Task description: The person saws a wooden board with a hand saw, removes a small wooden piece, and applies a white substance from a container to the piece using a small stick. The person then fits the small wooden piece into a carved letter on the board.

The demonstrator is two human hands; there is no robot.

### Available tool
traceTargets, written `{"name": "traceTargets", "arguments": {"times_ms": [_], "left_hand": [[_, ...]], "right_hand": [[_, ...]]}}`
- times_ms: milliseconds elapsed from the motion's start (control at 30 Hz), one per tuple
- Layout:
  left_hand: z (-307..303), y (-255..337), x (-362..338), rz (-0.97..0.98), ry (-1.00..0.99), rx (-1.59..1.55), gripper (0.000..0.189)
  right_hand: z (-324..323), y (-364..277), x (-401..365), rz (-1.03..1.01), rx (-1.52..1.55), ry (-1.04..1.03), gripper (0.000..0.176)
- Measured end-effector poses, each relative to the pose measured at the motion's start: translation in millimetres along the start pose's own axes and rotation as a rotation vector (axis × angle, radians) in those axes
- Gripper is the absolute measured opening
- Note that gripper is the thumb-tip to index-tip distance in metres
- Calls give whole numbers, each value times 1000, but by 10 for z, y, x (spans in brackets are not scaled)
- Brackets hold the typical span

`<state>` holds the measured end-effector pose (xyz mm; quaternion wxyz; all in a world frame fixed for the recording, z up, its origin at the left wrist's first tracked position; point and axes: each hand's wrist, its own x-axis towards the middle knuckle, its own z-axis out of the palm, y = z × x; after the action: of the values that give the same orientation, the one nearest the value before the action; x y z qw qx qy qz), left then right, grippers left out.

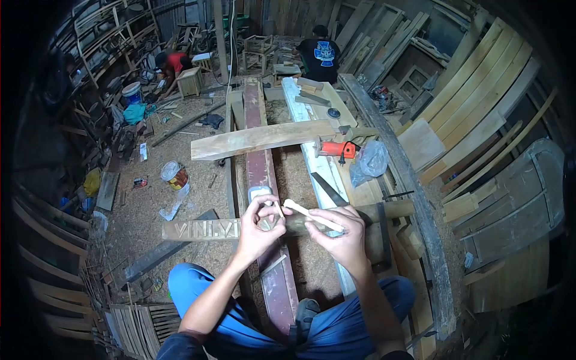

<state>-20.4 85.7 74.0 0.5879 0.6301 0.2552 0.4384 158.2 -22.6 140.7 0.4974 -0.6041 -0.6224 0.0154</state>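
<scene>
My left hand [261, 225] is raised over the maroon beam, its thumb and fingers pinched round a small thin piece [279, 209]. To its right, my right hand [341, 233] grips a slim pale wooden stick [315, 219], whose rounded end points at the left fingertips. Below and behind the hands lies a board with raised carved letters [200, 230], partly covered by my left hand. A white-topped object [260, 192] rests on the maroon beam just beyond my left hand. A dark flat blade [329, 189] lies beyond my right hand.
A curved plank [258, 140] crosses the beams ahead. To its right are a red power tool [336, 149] and a plastic bag [371, 159]. A paint bucket [174, 174] stands at left. Two people, one in red [174, 63], one in black [319, 55], sit farther back.
</scene>
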Motion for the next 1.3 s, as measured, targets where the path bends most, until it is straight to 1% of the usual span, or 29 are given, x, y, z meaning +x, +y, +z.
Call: {"name": "traceTargets", "arguments": {"times_ms": [33,100,167,233,267,333,367,400,433,533,700,833,867,900,1000,1067,1100,1167,1300], "left_hand": [[-3,26,-14,-1,-2,-46,48],[-36,9,-29,-8,14,-49,49],[-72,3,-33,46,21,39,50],[-84,4,-42,43,43,48,50],[-101,19,-42,49,36,83,50],[-107,71,-52,55,25,121,51],[-92,111,-78,14,39,96,50],[-82,144,-92,-26,55,73,49],[-76,170,-88,-27,55,74,49],[-51,182,-86,-36,19,1,50],[-14,142,-73,-4,-62,-81,51],[2,84,-91,40,-79,-115,52],[-6,81,-95,93,-97,-86,51],[-10,79,-98,145,-115,-57,50],[14,70,-134,182,-99,-45,50],[-3,63,-159,167,-106,-29,50],[-10,61,-165,153,-112,-17,49],[7,54,-161,166,-122,-28,47],[12,55,-126,167,-155,-41,45]], "right_hand": [[23,5,-14,4,6,0,25],[67,28,-40,54,133,-70,27],[63,37,-57,89,142,-117,25],[78,94,-70,31,103,-66,23],[76,94,-62,33,105,-67,23],[59,86,-48,61,45,4,20],[51,105,-56,62,46,4,20],[50,131,-65,61,42,53,20],[52,134,-60,59,38,103,19],[27,126,-105,65,16,134,20],[41,127,-144,13,62,169,21],[101,126,-174,71,119,228,22],[132,127,-178,98,143,256,22],[165,141,-181,99,147,256,22],[261,190,-181,74,195,268,22],[294,203,-163,-34,136,253,20],[300,204,-149,-34,138,253,20],[306,194,-121,-71,94,190,21],[362,147,-117,-23,133,189,22]]}}
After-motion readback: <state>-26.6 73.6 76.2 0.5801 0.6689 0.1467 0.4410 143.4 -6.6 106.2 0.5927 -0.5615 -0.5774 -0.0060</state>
